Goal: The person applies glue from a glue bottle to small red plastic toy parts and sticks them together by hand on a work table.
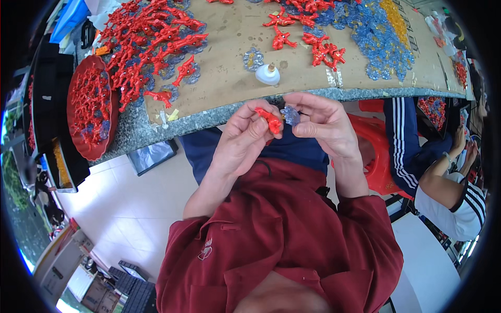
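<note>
Just off the table's near edge, my left hand [244, 136] pinches a small red plastic figure [269, 121] between thumb and fingers. Facing it, my right hand [324, 124] grips a translucent bluish plastic piece [290, 116] by its edge. The two parts meet or nearly meet between my hands; whether they are joined I cannot tell. Beyond them on the cardboard stands a small white bottle [267, 74] with a narrow tip. A clear bluish disc [253, 59] lies beside the bottle.
Red figures [151, 41] on clear pieces cover the table's left. A red tray [73, 128] of figures sits at its left edge. Blue clear pieces [383, 49] and yellow ones [395, 21] are heaped at right. Another person [443, 188] works at my right, near a red stool [373, 151].
</note>
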Action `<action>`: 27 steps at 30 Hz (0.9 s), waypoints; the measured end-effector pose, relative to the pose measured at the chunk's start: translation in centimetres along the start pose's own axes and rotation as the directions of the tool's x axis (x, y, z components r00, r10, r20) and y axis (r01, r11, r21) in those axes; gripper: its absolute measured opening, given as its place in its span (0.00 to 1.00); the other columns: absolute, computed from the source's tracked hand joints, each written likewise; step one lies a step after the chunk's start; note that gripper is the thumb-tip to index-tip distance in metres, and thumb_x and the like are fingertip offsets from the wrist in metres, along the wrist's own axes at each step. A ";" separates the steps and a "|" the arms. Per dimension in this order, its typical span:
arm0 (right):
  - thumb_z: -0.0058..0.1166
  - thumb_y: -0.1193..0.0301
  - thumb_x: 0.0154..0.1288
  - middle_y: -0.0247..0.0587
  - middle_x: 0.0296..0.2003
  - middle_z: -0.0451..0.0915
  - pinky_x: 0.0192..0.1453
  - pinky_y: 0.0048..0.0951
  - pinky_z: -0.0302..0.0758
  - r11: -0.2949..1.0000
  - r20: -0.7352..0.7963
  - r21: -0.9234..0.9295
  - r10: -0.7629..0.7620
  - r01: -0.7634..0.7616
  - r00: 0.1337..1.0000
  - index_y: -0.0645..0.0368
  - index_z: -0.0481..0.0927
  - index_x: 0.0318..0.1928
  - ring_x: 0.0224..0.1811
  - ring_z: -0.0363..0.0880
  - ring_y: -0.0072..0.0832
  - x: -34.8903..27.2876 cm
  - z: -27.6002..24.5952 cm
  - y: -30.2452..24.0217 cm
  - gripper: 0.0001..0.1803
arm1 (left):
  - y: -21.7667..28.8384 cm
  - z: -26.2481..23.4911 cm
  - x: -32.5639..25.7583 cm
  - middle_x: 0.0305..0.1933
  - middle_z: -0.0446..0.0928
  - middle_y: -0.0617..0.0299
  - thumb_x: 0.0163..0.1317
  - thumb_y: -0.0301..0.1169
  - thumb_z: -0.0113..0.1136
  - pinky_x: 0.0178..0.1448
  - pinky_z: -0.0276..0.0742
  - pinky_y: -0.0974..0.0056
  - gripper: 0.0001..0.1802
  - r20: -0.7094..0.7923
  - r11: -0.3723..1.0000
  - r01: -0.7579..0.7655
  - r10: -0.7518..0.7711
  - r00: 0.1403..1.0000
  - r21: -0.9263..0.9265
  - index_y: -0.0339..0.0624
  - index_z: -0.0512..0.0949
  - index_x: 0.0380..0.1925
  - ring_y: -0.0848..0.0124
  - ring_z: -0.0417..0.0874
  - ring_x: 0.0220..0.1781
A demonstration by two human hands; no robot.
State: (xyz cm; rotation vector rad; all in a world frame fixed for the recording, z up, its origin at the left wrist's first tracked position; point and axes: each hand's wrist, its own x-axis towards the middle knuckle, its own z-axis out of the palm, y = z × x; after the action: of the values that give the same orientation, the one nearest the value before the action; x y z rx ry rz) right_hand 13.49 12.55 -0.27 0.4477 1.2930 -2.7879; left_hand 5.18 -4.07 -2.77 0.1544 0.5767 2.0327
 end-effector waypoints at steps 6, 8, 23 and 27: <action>0.58 0.87 0.47 0.43 0.40 0.71 0.39 0.29 0.80 0.971 0.035 0.131 -0.208 0.202 0.977 0.65 0.73 0.46 0.41 0.76 0.31 0.0 0.3 1.5 0.22 | 0.0 0.7 0.0 0.42 0.70 0.59 0.60 0.27 0.55 0.50 0.71 0.68 0.10 -0.009 0.970 -0.162 0.167 0.986 0.183 0.40 0.69 0.42 0.73 0.72 0.44; 0.58 0.87 0.48 0.43 0.38 0.71 0.39 0.29 0.80 0.969 0.022 0.094 -0.231 0.228 0.973 0.66 0.73 0.45 0.40 0.76 0.32 -0.1 0.7 1.6 0.21 | -0.1 0.7 0.0 0.42 0.69 0.58 0.60 0.26 0.55 0.50 0.70 0.68 0.10 -0.005 0.963 -0.190 0.194 0.981 0.194 0.39 0.69 0.41 0.73 0.72 0.44; 0.56 0.86 0.52 0.43 0.39 0.74 0.42 0.24 0.78 0.965 0.062 -0.110 -0.233 0.239 0.970 0.71 0.77 0.40 0.37 0.79 0.28 -0.6 0.9 1.2 0.12 | -0.3 0.9 0.0 0.41 0.71 0.58 0.60 0.25 0.55 0.47 0.71 0.71 0.08 -0.015 0.899 -0.265 0.288 0.958 0.348 0.37 0.70 0.39 0.74 0.74 0.42; 0.54 0.87 0.52 0.43 0.38 0.74 0.42 0.24 0.79 0.941 0.039 -0.180 -0.286 0.288 0.958 0.72 0.76 0.40 0.37 0.80 0.28 -0.7 1.5 1.2 0.12 | -0.4 0.6 0.0 0.41 0.71 0.58 0.59 0.24 0.56 0.46 0.71 0.73 0.08 -0.025 0.899 -0.275 0.301 0.953 0.341 0.37 0.71 0.38 0.75 0.74 0.41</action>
State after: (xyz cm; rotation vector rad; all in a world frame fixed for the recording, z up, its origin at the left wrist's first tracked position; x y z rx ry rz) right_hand 13.93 10.57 -0.08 0.2493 1.7224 -2.8461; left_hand 5.71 -3.75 -2.46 0.3850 0.9981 2.2186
